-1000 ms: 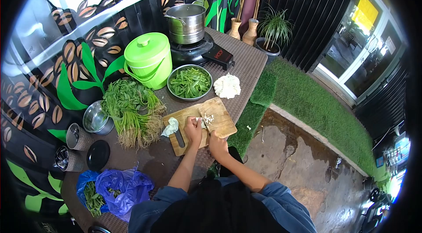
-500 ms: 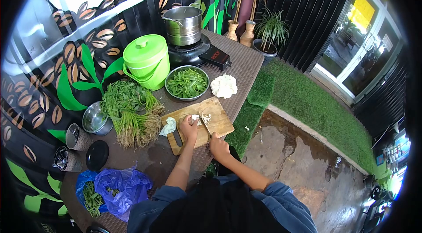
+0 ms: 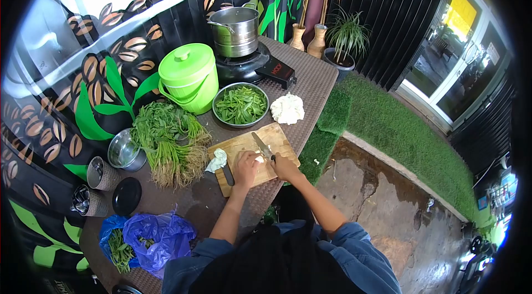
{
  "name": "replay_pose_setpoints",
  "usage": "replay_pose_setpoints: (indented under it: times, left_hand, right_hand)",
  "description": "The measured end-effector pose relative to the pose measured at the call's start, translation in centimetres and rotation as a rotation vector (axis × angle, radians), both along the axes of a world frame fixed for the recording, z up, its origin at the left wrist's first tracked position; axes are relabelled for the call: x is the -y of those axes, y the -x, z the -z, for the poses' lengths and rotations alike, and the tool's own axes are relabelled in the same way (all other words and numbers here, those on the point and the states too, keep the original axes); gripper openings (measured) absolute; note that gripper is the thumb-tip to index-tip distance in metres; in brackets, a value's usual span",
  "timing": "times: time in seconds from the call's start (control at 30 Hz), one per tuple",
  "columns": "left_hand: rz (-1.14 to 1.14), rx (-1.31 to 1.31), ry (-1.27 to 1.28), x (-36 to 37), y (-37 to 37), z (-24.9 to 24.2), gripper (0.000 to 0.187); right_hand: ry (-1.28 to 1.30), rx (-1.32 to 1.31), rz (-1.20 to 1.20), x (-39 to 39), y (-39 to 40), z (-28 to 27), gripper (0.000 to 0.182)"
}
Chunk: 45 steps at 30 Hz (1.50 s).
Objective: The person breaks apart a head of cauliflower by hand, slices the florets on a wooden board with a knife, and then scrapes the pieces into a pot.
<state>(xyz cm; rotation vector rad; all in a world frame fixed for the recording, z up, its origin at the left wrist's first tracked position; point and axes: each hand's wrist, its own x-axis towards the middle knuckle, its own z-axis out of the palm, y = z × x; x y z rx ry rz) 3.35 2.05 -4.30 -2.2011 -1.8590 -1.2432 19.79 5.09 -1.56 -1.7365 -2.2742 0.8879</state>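
Note:
My right hand (image 3: 286, 168) grips the handle of a kitchen knife (image 3: 262, 144), its blade slanting away to the upper left over the wooden cutting board (image 3: 277, 137). Beside it, my left hand (image 3: 245, 169) is closed, fingers curled down near the board's middle. White pieces (image 3: 259, 159) show at its fingertips; their kind is unclear. Another pale, crumpled white piece (image 3: 216, 161) lies at the board's left, close to the handle slot. Beyond the board sit a metal bowl of cut green leaves (image 3: 240, 105) and a white ruffled heap (image 3: 287, 109).
Rooted leafy greens (image 3: 169, 139) lie left of the board. A lidded green bucket (image 3: 189, 80) and a metal pot (image 3: 235, 33) on a black stove (image 3: 239, 64) stand behind. Blue plastic bags (image 3: 158, 241), a steel bowl (image 3: 125, 151) and cutlery holders (image 3: 102, 175) occupy the table's left.
The knife has swung from among the white pieces to lie slanted across the board. My right hand has shifted up and right, and my left hand has moved over the cut pieces.

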Motion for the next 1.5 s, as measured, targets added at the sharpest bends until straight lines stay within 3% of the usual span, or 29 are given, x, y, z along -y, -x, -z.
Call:
replay_pose_setpoints:
  times: [0.07,0.27,0.67,0.83,1.0,1.33,1.5]
  left_hand:
    - [0.082,0.139,-0.008,0.6,-0.5,-0.3,0.027]
    - [0.106,0.187,0.018,0.7,-0.3,0.2,0.016]
    - [-0.037,0.085,-0.116,-0.5,-1.0,0.7,0.006]
    - [-0.059,0.098,-0.110,-0.1,-1.4,0.7,0.007]
    - [-0.073,0.170,-0.113,0.0,-1.6,0.4,0.008]
    - [-0.108,0.252,-0.093,-0.1,-1.5,0.4,0.008]
    - [-0.099,0.296,-0.092,-0.2,-1.5,0.5,0.008]
  right_hand:
    - [0.003,0.018,0.013,0.5,0.5,0.0,0.035]
    - [0.010,0.050,0.031,1.3,1.2,-0.6,0.034]
    - [0.075,0.040,0.027,1.0,0.0,-1.8,0.035]
    - [0.071,0.057,0.032,2.8,0.6,-1.7,0.034]
    - [-0.110,0.094,0.163,4.6,3.0,3.2,0.031]
    - [0.013,0.057,0.009,1.7,1.3,-0.7,0.036]
    - [-0.052,0.053,0.187,4.4,3.7,1.3,0.034]
